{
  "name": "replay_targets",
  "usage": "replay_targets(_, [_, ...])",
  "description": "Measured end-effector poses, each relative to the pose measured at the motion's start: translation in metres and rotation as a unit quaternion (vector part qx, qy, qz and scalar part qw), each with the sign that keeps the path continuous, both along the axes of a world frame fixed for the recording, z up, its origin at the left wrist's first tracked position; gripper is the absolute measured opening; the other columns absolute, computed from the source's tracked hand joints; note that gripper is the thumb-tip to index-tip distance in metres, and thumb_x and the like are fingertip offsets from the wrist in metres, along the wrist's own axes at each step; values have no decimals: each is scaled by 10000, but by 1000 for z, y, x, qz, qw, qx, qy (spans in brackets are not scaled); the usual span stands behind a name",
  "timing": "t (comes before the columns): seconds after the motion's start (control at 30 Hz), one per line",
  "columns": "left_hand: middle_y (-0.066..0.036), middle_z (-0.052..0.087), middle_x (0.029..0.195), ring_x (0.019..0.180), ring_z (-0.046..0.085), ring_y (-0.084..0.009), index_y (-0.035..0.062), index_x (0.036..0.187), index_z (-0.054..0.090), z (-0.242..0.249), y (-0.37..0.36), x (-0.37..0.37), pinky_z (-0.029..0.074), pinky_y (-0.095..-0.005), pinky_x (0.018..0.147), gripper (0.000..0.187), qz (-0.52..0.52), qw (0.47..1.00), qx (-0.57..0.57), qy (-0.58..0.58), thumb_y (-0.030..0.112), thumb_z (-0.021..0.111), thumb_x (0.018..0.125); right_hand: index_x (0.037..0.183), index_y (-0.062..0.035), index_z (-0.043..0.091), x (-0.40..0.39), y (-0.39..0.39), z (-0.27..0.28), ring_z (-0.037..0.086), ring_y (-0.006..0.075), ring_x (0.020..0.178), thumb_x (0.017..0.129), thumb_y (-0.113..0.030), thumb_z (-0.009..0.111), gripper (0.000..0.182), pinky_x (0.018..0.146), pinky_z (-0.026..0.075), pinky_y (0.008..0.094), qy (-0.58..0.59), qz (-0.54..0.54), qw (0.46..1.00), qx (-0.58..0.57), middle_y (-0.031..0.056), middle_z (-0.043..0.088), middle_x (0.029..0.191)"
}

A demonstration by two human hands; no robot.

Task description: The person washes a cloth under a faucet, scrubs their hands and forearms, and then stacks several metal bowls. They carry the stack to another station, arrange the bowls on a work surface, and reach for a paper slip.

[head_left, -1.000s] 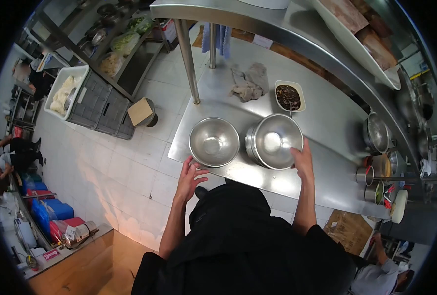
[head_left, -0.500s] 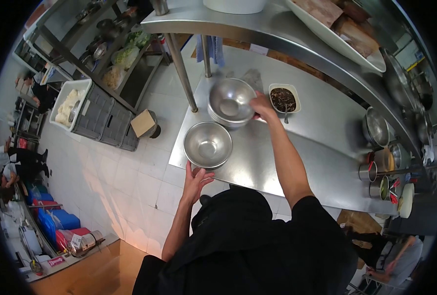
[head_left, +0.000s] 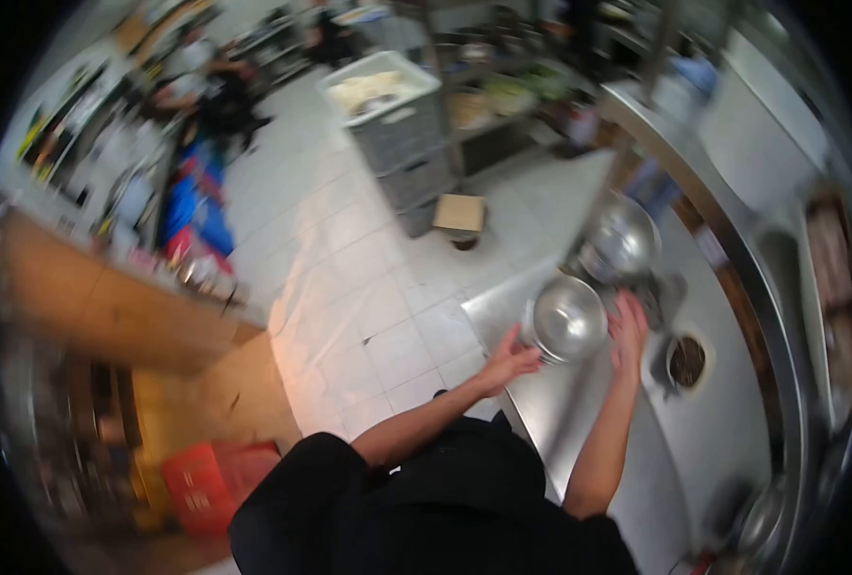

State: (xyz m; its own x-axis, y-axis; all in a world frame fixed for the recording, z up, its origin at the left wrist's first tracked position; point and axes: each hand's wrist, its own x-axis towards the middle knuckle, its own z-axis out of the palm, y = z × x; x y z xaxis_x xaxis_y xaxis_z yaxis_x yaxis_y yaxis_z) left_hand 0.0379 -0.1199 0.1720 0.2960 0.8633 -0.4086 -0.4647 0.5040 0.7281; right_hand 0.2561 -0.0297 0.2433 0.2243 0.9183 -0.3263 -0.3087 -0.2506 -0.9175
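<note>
Both hands bracket the near steel bowl [head_left: 567, 319] at the table [head_left: 589, 422] edge: left hand [head_left: 508, 360] on the near rim, right hand [head_left: 628, 331] on the far side. Grip looks open-palmed, cupping rather than pinching, likely to steady it. Bowl stack [head_left: 621, 240] sits just beyond; sauce dish [head_left: 687, 361] to the right.

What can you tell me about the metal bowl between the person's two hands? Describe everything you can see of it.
The metal bowl is round, shiny and steel-looking, upright with its open mouth up, and looks empty. It sits near the edge of the steel counter. The left hand is at its near rim and the right hand at its far side; blur hides whether they grip it. A second bowl stack stands just beyond.
</note>
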Motion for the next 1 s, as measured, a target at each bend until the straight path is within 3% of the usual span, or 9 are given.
replay_targets(0.2, [-150, 444, 1182, 1025, 516, -221, 109, 1405, 37, 0, 0, 17, 443, -349, 877, 819, 99, 995, 18, -28, 182, 616, 830, 1006, -42, 582, -28, -76, 21, 500, 75, 749, 803, -135, 585, 224, 656, 399, 214, -144, -19, 983, 117, 9, 574, 920])
replay_targets(0.33, [-133, 458, 1218, 994, 530, -203, 105, 1399, 122, 27, -6, 19, 440, -337, 864, 728, 99, 995, 32, 1, 242, 584, 854, 980, -10, 582, -30, -95, 48, 470, 69, 709, 783, -61, 584, 203, 664, 391, 205, -149, 42, 980, 125, -7, 559, 825])
replay_targets(0.4, [-126, 448, 1270, 1002, 544, -213, 75, 1360, 254, 33, -18, -3, 448, -348, 858, 557, 24, 998, 47, -15, 225, 517, 892, 970, -12, 584, -26, -112, 55, 487, 75, 706, 780, -50, 577, 194, 674, 397, 210, -150, 54, 980, 121, -2, 572, 824])
replay_targets(0.43, [-112, 494, 1236, 973, 561, -205, 58, 1284, 388, 42, -30, -16, 456, -346, 838, 425, 8, 999, 36, -1, 263, 456, 917, 962, -12, 587, -25, -124, 62, 499, 80, 713, 781, -51, 577, 185, 682, 403, 213, -140, 84, 978, 133, 2, 578, 826])
replay_targets(0.53, [-110, 559, 1155, 962, 566, -199, 41, 1094, 527, 30, -66, -58, 465, -348, 801, 336, -3, 999, 38, 6, 310, 446, 911, 943, -15, 594, -21, -160, 68, 535, 97, 738, 777, -61, 587, 172, 687, 430, 226, -108, 158, 968, 164, 27, 595, 861])
replay_targets(0.6, [-108, 582, 1107, 938, 567, -201, 66, 965, 548, 19, -89, -80, 464, -352, 786, 297, 6, 997, 35, 72, 343, 468, 893, 952, -19, 594, -17, -184, 78, 544, 107, 730, 764, -65, 603, 194, 677, 441, 240, -151, 206, 944, 210, 48, 598, 872])
replay_targets(0.67, [-111, 596, 1060, 928, 568, -204, 43, 978, 552, -10, -116, -105, 472, -363, 770, 331, 0, 991, 30, 132, 352, 468, 893, 974, -26, 594, -15, -213, 99, 554, 118, 724, 762, -64, 615, 217, 669, 451, 257, -215, 253, 911, 246, 56, 596, 868])
replay_targets(0.8, [-68, 608, 1016, 895, 564, -172, 53, 982, 582, -68, -167, -139, 477, -365, 722, 272, -148, 963, -31, 225, 290, 554, 852, 1001, -24, 591, -20, -269, 131, 569, 162, 729, 763, -80, 644, 250, 671, 460, 281, -238, 289, 884, 280, 77, 591, 929])
replay_targets(1.0, [-47, 578, 1009, 900, 543, -242, 124, 1077, 535, -158, -273, -191, 455, -439, 731, 425, -459, 796, -197, 340, 363, 661, 749, 1011, -31, 594, 21, -357, 183, 580, 186, 756, 762, -120, 645, 270, 680, 472, 298, -394, 180, 862, 263, 93, 606, 926])
